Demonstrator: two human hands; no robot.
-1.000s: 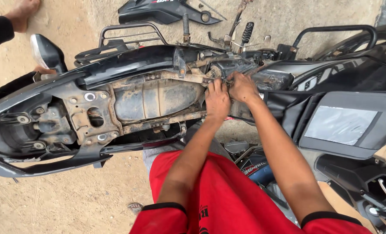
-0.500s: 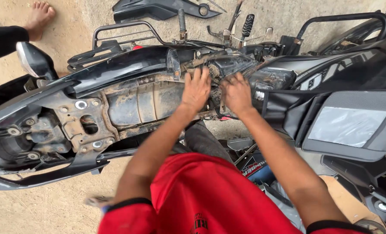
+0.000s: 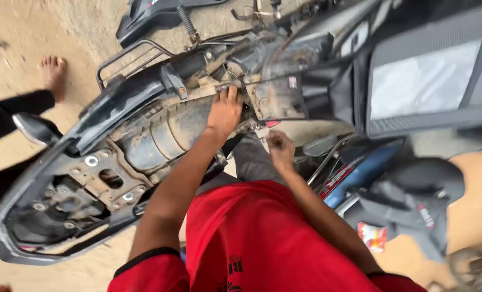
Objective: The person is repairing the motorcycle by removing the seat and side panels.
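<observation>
The left hand (image 3: 225,111) lies flat, fingers spread and gripping nothing, on the dusty metal frame (image 3: 160,135) of a stripped scooter (image 3: 89,178) that lies across the sandy ground (image 3: 14,59), its fingertips at the edge of a black plastic housing (image 3: 276,97). The right hand (image 3: 279,150) is drawn back just below that housing, apart from the frame, its fingers curled loosely inward; whether it pinches some small part I cannot tell. A grey seat panel (image 3: 425,81) stands to the right, a blue body panel (image 3: 360,173) lies beneath it, and another person's bare foot (image 3: 53,73) rests on the ground at upper left.
</observation>
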